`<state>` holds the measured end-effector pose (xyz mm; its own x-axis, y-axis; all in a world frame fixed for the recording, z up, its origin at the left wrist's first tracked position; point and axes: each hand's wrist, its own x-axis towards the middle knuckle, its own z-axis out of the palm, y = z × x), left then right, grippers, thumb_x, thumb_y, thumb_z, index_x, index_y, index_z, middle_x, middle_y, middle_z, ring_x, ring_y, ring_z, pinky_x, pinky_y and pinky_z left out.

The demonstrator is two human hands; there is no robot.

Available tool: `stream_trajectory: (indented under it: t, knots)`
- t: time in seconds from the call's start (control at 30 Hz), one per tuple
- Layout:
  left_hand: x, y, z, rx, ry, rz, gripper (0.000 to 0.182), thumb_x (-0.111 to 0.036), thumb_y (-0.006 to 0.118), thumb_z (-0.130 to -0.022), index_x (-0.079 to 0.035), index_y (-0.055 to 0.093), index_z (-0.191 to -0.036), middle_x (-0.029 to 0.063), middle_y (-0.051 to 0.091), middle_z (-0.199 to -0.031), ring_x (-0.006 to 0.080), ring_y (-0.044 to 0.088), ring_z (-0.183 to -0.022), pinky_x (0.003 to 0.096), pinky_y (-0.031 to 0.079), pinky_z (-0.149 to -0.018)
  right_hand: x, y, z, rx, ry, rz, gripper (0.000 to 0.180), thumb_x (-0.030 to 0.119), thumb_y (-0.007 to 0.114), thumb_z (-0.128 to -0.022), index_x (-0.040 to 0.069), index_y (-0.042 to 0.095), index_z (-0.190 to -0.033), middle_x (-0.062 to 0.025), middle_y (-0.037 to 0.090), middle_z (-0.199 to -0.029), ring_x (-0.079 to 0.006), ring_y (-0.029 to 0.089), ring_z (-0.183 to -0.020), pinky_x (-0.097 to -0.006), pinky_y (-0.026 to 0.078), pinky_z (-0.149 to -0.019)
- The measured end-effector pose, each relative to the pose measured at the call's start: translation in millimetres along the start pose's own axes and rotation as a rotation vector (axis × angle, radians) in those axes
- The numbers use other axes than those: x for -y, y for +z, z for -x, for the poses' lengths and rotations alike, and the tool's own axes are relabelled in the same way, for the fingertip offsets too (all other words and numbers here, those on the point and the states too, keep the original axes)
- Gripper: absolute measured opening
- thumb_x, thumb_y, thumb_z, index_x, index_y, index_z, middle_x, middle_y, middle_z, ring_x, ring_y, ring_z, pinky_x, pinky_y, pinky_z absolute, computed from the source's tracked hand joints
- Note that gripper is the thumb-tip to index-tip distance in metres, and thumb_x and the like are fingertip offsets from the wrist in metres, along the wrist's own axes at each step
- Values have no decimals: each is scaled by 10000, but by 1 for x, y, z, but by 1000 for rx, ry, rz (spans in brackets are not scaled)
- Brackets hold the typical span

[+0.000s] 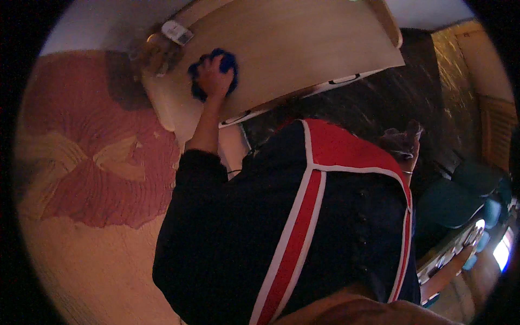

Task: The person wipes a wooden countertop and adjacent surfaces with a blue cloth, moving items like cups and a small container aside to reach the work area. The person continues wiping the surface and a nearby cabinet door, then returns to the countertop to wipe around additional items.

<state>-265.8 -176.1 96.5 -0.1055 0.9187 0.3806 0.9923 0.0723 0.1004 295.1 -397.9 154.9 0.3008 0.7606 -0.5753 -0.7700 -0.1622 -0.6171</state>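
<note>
My left hand [215, 80] presses a bunched dark blue cloth [199, 87] onto the light wood top of a desk or dresser [296, 44]. Its fingers spread over the cloth, which shows around them. Off to the right, beside my body, my right hand [415, 142] is raised, with a bracelet at the wrist. Crumpled, thin, greyish material [396, 140] is in its grasp; dim light hides what it is.
At the top's left end stand a small brownish ornament [160, 55] and a white packet or container [176, 32]. Drawer handles [344, 79] line the front edge. A painted wall [97, 142] rises at left. Teal chairs [451, 199] stand at right, over a dark floor [390, 93].
</note>
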Motion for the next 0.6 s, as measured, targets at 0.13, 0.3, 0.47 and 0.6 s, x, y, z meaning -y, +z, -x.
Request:
stream_trajectory:
  t: [0.13,0.3,0.47,0.6]
  knots:
    - [-106,44,-102,82,157,115,514,-411,705,-695,-331,565,-1183,35,507,-1272,337,480,-1143,536,431,-847,-11,-13,12,-54,-2,-59,437,391,585,-862,104,575,-1191,-112,624,-1114,-302,600,-1005,-469,500,-874]
    - [-246,52,-102,173,507,358,531,-366,715,-692,-342,569,-1202,31,510,-1283,325,418,-1219,619,353,-915,-22,-23,25,-113,-14,-99,453,391,590,-858,107,565,-1209,-112,621,-1124,-305,599,-1009,-470,498,-880]
    - [-196,29,-19,202,575,354,538,-347,738,-648,-350,595,-1166,50,521,-1271,326,428,-1207,625,352,-911,-36,-22,31,-111,3,-144,471,391,595,-854,109,554,-1228,-112,618,-1133,-309,598,-1012,-470,496,-886]
    - [-37,-16,61,82,316,242,543,-309,751,-614,-274,617,-1140,113,564,-1203,362,484,-1128,458,406,-959,-42,-32,38,-85,48,-132,486,391,600,-851,110,545,-1243,-112,615,-1141,-312,597,-1014,-470,494,-891]
